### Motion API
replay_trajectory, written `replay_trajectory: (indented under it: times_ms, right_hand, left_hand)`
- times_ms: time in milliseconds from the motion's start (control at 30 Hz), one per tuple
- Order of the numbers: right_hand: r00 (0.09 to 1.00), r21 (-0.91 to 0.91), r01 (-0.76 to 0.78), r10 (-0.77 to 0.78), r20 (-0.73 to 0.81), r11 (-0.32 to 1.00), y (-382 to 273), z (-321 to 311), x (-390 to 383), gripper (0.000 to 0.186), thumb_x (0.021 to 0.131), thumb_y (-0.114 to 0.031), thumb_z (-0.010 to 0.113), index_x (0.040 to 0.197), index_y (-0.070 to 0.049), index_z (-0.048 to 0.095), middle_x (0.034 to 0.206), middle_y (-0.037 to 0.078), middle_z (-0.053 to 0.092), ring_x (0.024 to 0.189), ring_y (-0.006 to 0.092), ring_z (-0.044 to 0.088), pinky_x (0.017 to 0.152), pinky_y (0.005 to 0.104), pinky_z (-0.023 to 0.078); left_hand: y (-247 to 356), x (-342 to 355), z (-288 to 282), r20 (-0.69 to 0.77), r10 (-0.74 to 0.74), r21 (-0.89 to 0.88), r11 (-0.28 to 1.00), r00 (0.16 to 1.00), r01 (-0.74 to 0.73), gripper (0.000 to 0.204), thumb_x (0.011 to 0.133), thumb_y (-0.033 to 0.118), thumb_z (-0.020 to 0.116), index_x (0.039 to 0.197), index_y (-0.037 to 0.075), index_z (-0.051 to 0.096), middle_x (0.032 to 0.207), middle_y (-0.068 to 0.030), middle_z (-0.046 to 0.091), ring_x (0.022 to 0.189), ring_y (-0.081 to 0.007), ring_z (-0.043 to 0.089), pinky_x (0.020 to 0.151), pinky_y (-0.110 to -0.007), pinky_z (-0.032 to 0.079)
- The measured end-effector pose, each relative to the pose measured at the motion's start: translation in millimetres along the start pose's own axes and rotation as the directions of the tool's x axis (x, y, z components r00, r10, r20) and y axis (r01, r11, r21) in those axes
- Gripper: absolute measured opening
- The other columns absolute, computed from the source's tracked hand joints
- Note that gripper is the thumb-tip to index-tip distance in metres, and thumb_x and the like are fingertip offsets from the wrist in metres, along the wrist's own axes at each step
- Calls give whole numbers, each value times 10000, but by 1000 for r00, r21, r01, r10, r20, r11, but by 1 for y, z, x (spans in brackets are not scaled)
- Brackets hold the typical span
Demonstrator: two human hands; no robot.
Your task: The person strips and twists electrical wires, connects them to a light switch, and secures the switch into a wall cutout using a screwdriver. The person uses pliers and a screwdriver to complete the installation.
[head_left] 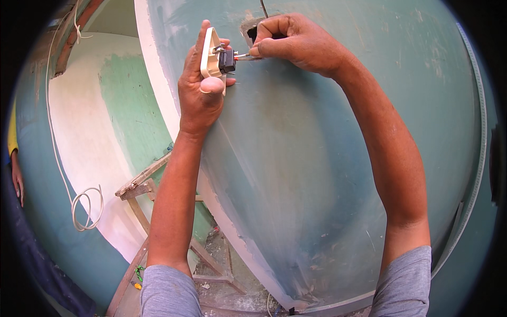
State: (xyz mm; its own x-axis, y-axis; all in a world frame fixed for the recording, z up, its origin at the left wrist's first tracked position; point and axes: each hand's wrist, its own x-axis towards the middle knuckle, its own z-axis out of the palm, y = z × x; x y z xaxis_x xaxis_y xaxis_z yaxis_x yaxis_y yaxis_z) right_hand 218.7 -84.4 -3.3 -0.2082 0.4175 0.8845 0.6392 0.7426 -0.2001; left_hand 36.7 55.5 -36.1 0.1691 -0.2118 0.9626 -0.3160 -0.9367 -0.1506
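Observation:
My left hand (pixel 203 100) grips a cream electrical wall plate (pixel 210 55) with a dark grey module (pixel 227 62) on its back, held turned sideways in front of the teal wall (pixel 296 174). At its right, my right hand (pixel 282 45) pinches a thin wire (pixel 244 56) running into the module. Behind my right fingers is a square cut-out (pixel 246 26) in the wall, partly hidden, with a dark cable (pixel 263 8) above it.
A white coiled cable (pixel 86 207) hangs at the left. Below it stands a wooden frame (pixel 136 192) over a dusty floor (pixel 222 245), with small tools (pixel 138 279) nearby. Another person's hand (pixel 17 177) shows at the far left edge. A pale strip (pixel 475 137) edges the wall at right.

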Motion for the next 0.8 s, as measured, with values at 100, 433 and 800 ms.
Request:
replay_trajectory:
  times_ms: [100, 433, 800]
  right_hand:
    - [1000, 20, -18, 18, 8, 1000, -1, -1, 0, 214, 876, -148, 717, 704, -110, 595, 662, -70, 523, 595, 58, 425, 530, 272, 339]
    - [1000, -3, 3, -3, -30, 1000, -5, 0, -1, 242, 862, -137, 693, 659, -112, 564, 653, -73, 504, 598, 59, 411, 535, 278, 330]
    - [999, -5, 19, -19, -37, 1000, -6, 1, 0, 250, 857, -132, 680, 650, -104, 543, 640, -80, 479, 595, 60, 403, 534, 280, 325]
  left_hand:
    - [-14, 3, -5, 39, 77, -110, 991, 996, -72, 1207, 691, 956, 471, 1641, 220, 355, 1322, -48, 616, 1147, -128, 650, 788, -274, 660]
    - [-8, 3, 1, 29, -4, -165, 986, 1000, 9, 1270, 682, 973, 407, 1646, 151, 308, 1372, -90, 606, 1195, -160, 648, 789, -270, 658]
    - [-3, 4, 2, 32, -8, -159, 987, 999, 13, 1302, 685, 985, 385, 1647, 113, 291, 1383, -124, 601, 1195, -177, 649, 793, -282, 665]
